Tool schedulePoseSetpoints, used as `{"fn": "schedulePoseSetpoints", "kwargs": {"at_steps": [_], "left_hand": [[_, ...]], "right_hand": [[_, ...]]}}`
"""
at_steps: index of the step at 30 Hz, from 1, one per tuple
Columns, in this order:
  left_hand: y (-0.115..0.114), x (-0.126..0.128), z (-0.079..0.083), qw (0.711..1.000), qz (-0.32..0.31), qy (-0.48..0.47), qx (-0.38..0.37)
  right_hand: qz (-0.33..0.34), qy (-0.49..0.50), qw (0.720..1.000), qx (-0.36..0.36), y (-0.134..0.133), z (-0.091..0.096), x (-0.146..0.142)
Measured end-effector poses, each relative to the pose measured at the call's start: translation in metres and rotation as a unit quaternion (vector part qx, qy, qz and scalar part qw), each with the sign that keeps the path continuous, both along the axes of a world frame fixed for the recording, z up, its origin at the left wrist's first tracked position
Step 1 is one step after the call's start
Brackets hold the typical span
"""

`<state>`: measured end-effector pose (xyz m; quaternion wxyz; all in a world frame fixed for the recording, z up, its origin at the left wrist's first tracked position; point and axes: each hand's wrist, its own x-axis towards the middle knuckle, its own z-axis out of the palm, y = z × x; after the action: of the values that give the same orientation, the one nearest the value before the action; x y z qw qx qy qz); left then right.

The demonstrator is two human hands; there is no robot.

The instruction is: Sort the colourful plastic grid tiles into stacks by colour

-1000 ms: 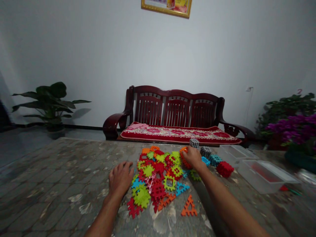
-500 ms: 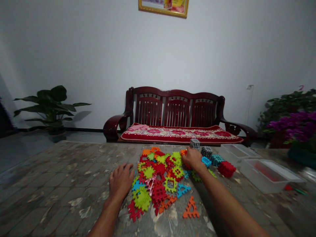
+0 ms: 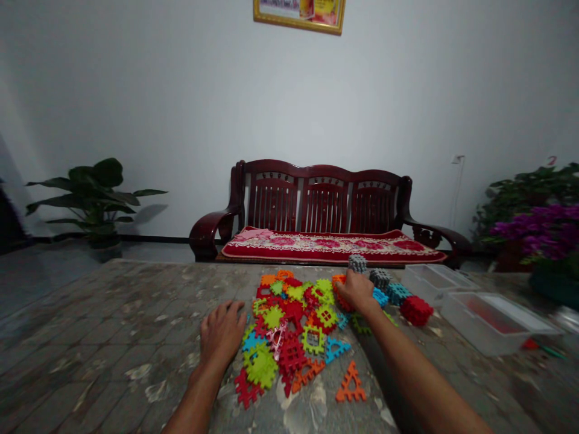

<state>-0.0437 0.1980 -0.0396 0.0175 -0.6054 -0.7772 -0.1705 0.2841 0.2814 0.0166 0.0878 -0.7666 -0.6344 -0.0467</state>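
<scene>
A heap of flat, notched interlocking building pieces (image 3: 292,352) in red, green, orange, blue and pink lies on the table. My left hand (image 3: 222,330) rests palm down at the heap's left edge, fingers stretched and slightly apart, with nothing in it. At the far right of the heap, my right hand (image 3: 357,290) has its fingers curled round orange interlocking pieces (image 3: 339,284); the hand covers part of them. Just beyond it stands a grey stack (image 3: 357,263). A blue piece (image 3: 380,296) shows to the right of that hand. An orange triangle piece (image 3: 351,383) lies apart nearer me.
Stacks in dark grey (image 3: 379,278), teal (image 3: 398,293) and red (image 3: 417,310) run along the right side. Beyond them are a clear plastic box (image 3: 484,328) and a second clear container (image 3: 434,276). A wooden sofa (image 3: 323,193) stands behind the table (image 3: 149,337).
My right hand has shifted very slightly to the right, and more of the orange pieces shows beside its fingers. My left hand stays in place.
</scene>
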Motion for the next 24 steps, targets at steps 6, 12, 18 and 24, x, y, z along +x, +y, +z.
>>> {"fn": "schedulePoseSetpoints", "kwargs": {"at_steps": [6, 12, 18, 24], "left_hand": [[0.001, -0.001, -0.002, 1.0, 0.002, 0.004, 0.001], [0.001, -0.001, -0.003, 1.0, 0.006, -0.003, 0.001], [0.001, -0.001, -0.002, 1.0, -0.001, -0.011, -0.002], [0.002, -0.001, -0.003, 1.0, 0.002, 0.001, 0.0]], "right_hand": [[0.005, 0.0, 1.0, 0.001, 0.0, -0.002, 0.001], [0.013, -0.005, 1.0, 0.005, -0.003, -0.009, 0.005], [0.028, -0.009, 1.0, 0.012, -0.005, -0.006, 0.014], [0.233, -0.106, 0.967, 0.002, 0.01, 0.023, 0.031]]}}
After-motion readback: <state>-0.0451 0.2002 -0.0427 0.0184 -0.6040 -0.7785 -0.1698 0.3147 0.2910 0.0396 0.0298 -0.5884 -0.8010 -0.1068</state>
